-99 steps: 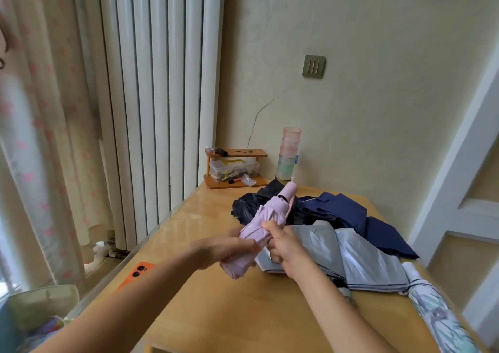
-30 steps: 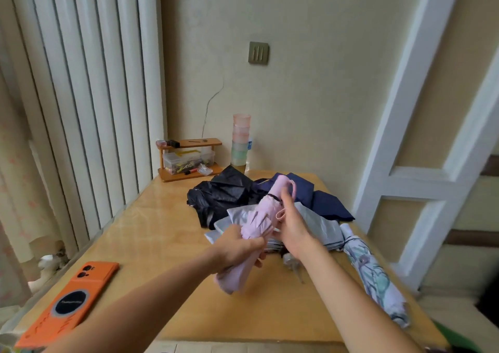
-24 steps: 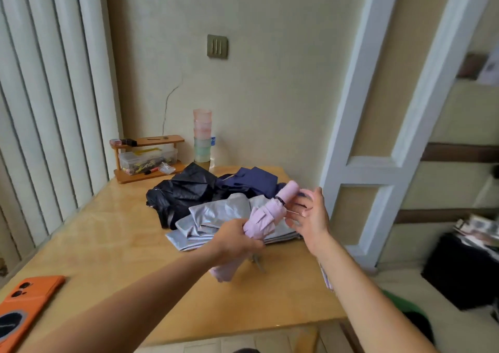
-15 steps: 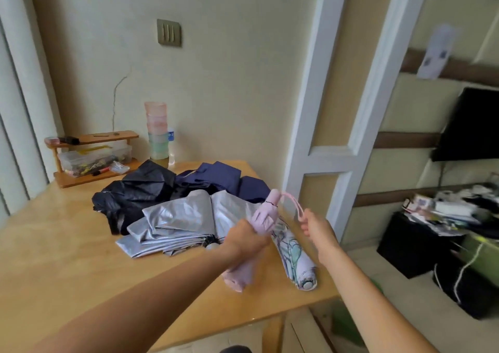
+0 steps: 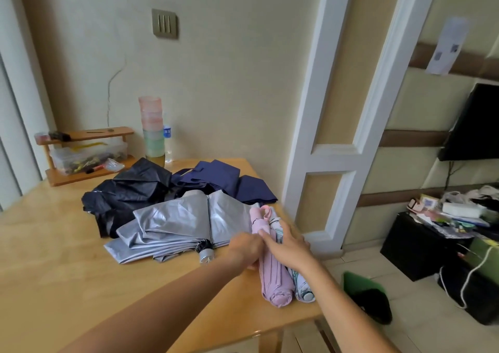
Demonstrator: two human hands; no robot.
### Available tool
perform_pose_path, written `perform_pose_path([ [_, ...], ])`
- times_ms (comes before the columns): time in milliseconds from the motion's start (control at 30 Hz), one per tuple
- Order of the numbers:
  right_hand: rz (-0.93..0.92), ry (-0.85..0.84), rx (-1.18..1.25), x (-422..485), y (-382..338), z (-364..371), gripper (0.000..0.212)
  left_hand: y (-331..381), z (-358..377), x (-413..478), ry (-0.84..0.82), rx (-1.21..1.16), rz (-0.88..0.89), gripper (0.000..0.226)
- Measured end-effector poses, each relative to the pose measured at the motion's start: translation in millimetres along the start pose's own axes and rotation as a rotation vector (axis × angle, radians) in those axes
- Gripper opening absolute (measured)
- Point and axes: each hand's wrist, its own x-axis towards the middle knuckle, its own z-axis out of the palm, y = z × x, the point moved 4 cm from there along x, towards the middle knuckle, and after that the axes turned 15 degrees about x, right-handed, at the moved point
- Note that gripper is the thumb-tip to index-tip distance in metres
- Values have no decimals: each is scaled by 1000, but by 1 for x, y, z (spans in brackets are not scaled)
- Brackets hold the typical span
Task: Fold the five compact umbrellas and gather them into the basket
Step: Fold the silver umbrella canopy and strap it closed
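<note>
On the wooden table (image 5: pixel 67 271), the silver umbrella (image 5: pixel 175 223), black umbrella (image 5: pixel 132 188) and navy umbrella (image 5: pixel 224 179) sprawl unfolded toward the far edge. The rolled pink umbrella (image 5: pixel 274 279) lies against the patterned umbrella (image 5: pixel 302 289) at the right edge, likely staged for the basket. The right hand (image 5: pixel 287 243) lies flat across both. The left hand (image 5: pixel 244 247) touches the pink one, its fingers hidden.

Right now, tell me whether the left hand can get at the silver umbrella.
Probably yes. The left hand sits at the pink umbrella, right beside the silver umbrella, which lies uncovered with nothing between.

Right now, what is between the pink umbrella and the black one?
The silver umbrella, not yet folded up, lies between the pink umbrella and the black umbrella, in the head view.
</note>
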Motion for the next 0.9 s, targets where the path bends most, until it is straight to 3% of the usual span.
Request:
perform_pose_path([
  [100, 19, -29, -140, -2, -4, 8, 107, -17, -22, 12, 223, 315, 96, 24],
  [167, 30, 37, -182, -3, -7, 13, 110, -19, -34, 11, 437, 574, 214, 13],
  [200, 34, 83, -216, -4, -10, 17, 110, -23, -35, 14, 499, 699, 241, 20],
  [267, 38, 155, -305, -6, -16, 27, 109, -40, -31, 22, 461, 865, 198, 45],
  [333, 41, 201, -367, -5, -21, 37, 105, -58, -25, 28, 411, 965, 153, 51],
  [433, 40, 237, -408, -4, -25, 45, 98, -69, -23, 31, 398, 990, 139, 47],
  [567, 58, 217, -361, -6, -26, 41, 91, -71, -32, 28, 313, 903, 35, 75],
  [700, 84, 174, -268, -4, -22, 31, 94, -92, -47, 30, 309, 762, -25, 61],
  [900, 126, 186, -305, -2, -25, 39, 94, -140, -87, 14, 243, 716, 196, 50],
])
